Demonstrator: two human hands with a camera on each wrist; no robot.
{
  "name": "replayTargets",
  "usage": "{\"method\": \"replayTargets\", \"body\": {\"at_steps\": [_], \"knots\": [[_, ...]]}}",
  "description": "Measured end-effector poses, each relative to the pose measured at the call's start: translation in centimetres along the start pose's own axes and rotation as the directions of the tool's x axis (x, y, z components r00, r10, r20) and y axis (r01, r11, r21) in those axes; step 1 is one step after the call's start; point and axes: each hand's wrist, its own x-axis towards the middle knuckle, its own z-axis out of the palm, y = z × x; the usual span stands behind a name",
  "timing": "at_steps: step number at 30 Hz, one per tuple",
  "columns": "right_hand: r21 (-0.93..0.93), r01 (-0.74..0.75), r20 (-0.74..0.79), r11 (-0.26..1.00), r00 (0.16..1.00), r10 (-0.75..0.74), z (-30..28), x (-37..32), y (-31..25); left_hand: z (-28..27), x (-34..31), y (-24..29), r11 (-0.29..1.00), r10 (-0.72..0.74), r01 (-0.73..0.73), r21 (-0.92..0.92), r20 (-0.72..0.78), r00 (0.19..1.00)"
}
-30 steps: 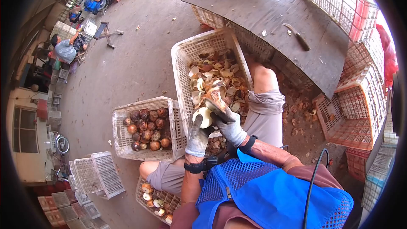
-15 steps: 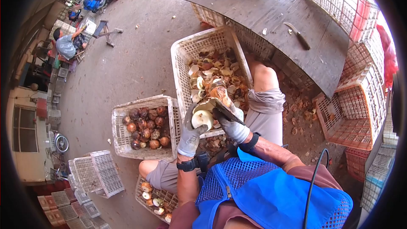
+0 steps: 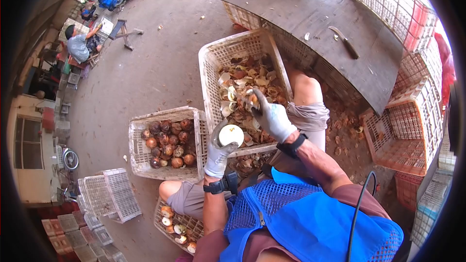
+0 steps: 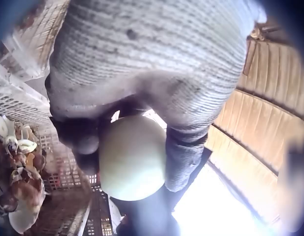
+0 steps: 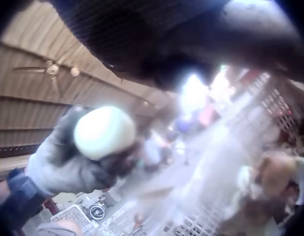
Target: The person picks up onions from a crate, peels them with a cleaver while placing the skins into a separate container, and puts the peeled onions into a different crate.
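My gloved left hand (image 3: 221,149) grips a pale, peeled onion (image 3: 231,136), fingers and thumb around its sides in the left wrist view. Over the crate of peelings (image 3: 205,85), to the right of that onion, is my gloved right hand (image 3: 275,119), its dark fingers extended. A blurred piece of brown onion skin (image 3: 252,99) shows beside those fingertips. In the right wrist view the right hand (image 5: 157,39) is a dark shape along the top, and the peeled onion (image 5: 105,132) sits in the left hand (image 5: 68,164).
To the left stands a crate (image 3: 138,157) of brown unpeeled onions (image 3: 170,140). Partly peeled onions (image 3: 167,212) lie in a low crate by my left leg. A curved knife (image 3: 345,42) rests on the grey board (image 3: 301,9) at the right. Several empty-looking crates (image 3: 405,126) stand further right.
The right hand has moved away from the onion, forward and to the right, carrying brown skin off it. The left hand still holds the onion, now showing bare and pale.
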Motion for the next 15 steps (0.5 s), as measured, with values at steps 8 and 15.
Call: {"method": "replayTargets", "body": {"at_steps": [8,15], "knots": [[-0.21,0.536,0.034,0.818,0.84,-0.542,-0.6,-5.0,-4.0,-4.2,-1.2,-3.9,0.814,-0.118,0.145,-0.562,0.084,0.989],[-0.276,0.517,0.121,0.811,0.855,-0.504,1.0,-5.7,-4.0,-3.4,-1.9,-2.3,0.925,-0.078,0.084,-0.371,0.03,0.996]]}}
